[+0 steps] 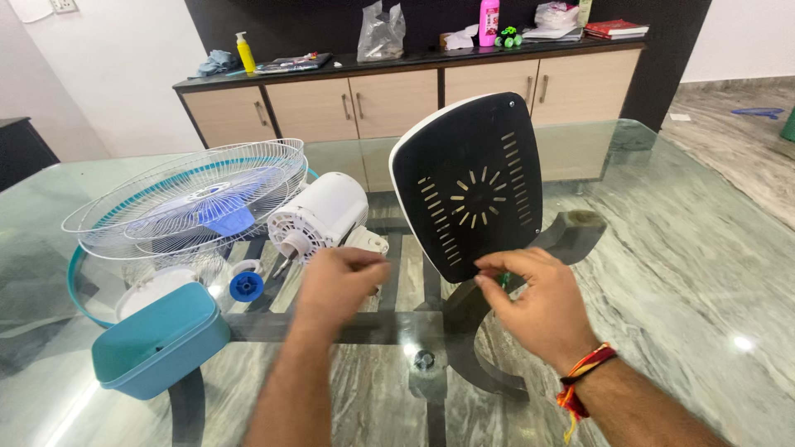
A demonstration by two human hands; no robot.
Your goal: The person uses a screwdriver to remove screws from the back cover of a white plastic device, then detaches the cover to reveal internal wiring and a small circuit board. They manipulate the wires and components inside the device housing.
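A black fan base plate (472,182) with a white rim and slotted vents stands tilted on its edge on the glass table (679,248). My right hand (534,302) touches its lower edge and pinches a small green-handled tool between the fingers. My left hand (335,281) is closed just in front of the white fan motor (319,217), its fingers curled near the motor's neck; what it holds is not visible. A red thread band circles my right wrist.
Wire fan guards (190,199) with a blue blade lie at the left, beside a blue knob (246,286) and a teal plastic box (157,339). A cabinet (397,99) with bottles, bags and books stands behind the table.
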